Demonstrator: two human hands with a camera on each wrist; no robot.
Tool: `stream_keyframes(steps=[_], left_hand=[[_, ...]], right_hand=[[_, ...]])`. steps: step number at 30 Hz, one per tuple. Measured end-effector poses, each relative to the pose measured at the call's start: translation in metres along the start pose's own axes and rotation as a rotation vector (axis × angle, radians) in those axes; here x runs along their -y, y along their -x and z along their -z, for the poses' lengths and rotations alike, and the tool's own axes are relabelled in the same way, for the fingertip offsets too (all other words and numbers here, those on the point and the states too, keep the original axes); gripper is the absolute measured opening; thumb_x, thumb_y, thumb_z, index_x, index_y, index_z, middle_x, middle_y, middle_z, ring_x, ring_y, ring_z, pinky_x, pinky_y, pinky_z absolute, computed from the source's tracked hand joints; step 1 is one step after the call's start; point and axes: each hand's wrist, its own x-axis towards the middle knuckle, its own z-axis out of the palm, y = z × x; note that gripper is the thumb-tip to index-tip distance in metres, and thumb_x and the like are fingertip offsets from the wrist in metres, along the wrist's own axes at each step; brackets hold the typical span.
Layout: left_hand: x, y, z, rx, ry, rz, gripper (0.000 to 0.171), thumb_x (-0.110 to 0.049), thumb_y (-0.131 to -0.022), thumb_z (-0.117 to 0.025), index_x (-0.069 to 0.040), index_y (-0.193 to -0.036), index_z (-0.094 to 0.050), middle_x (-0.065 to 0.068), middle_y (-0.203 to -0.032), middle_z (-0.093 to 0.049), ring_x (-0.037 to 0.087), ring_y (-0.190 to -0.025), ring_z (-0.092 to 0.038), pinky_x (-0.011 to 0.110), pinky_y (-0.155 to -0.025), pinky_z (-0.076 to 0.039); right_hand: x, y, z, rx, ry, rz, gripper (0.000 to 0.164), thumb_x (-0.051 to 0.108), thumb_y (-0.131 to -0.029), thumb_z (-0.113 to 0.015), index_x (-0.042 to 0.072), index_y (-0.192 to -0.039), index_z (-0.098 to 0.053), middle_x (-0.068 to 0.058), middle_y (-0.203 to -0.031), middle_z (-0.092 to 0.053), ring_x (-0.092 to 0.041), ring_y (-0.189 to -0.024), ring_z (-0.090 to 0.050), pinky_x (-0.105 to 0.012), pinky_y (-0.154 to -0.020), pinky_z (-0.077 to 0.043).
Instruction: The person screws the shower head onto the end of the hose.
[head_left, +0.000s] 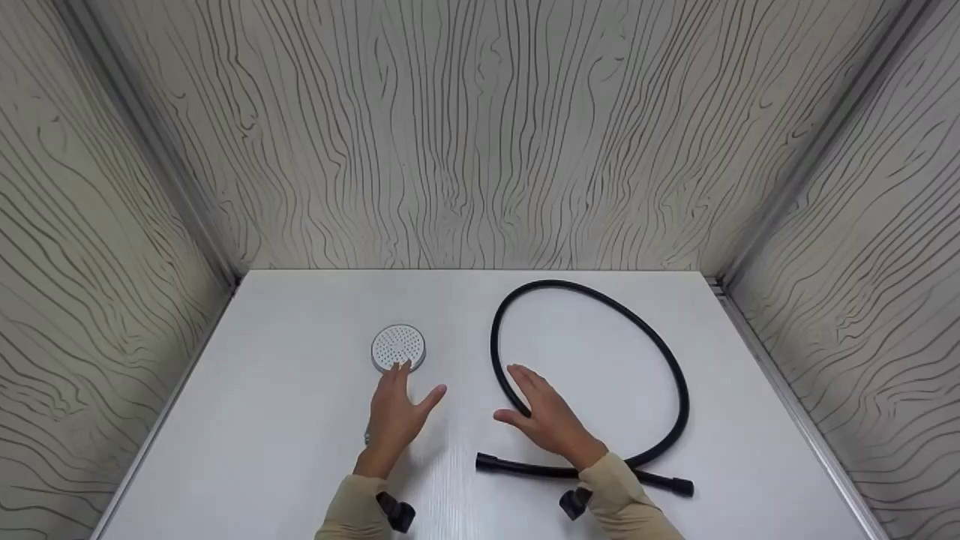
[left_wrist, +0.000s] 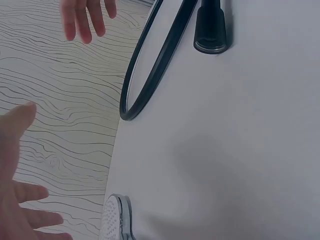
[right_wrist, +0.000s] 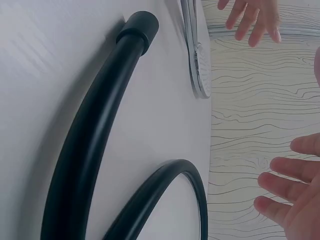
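Over the white tabletop [head_left: 285,420], the left hand [head_left: 394,416] spreads wide, fingers straight and gripping nothing, just short of the shower head [head_left: 397,345]; the right hand [head_left: 551,420], equally wide and holding nothing, hangs above the left side of the black hose [head_left: 683,397]; the hose's loop nearly reaches the back edge; a strip of white surface separates it from the right edge, a broader one the shower head from the left.

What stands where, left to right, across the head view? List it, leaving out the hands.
Left patterned wall → round shower head → looped black hose → right patterned wall.
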Motion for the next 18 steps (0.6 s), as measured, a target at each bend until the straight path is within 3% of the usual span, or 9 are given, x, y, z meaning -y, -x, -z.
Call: stream_keyframes(steps=[18], left_hand=[[0.0057,0.0004,0.0031,-0.001,0.01,0.015,0.079,-0.053,-0.084,-0.069,-0.001,-0.14,-0.046,0.026,-0.145,-0.045,0.042,-0.135,-0.042,0.055,-0.111,-0.036]], right_hand=[[0.0036,0.0029,-0.0026,0.025,-0.01,-0.008,0.077,0.053,-0.091,-0.059,0.004,-0.147,-0.038,-0.018,-0.148,-0.044,-0.036,-0.137,-0.043,-0.052,-0.109,-0.04]])
